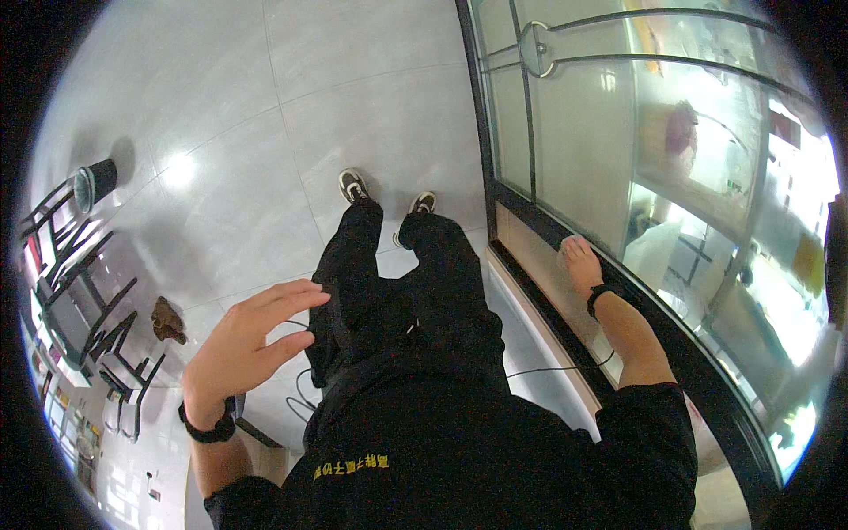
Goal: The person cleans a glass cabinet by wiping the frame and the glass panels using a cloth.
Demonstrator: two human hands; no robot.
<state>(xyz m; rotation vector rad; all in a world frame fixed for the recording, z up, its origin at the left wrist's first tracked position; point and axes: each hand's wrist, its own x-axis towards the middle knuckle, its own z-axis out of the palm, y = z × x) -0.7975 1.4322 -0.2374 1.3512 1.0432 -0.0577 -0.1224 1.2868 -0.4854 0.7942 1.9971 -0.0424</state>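
Observation:
My left hand [248,341] is raised on the left, in front of my black trousers [430,291]. Its fingers are spread from the thumb and nothing is between them. To the right, my right hand [583,265] is at the black frame [550,222] along the lower edge of a glass panel [580,146]. Its fingers appear to touch the frame or the glass. Whether something small and pale is under the palm cannot be made out. Both wrists wear a black band. A round handle fitting [538,50] with dark bars sits higher on the glass.
Grey floor tiles [371,99] stretch ahead of my shoes [354,185]. At the left are a black bin [99,182], dark-framed chairs [126,377] and a table [69,324]. A brown object [168,321] lies on the floor. Thin black cables [556,372] run beside my body.

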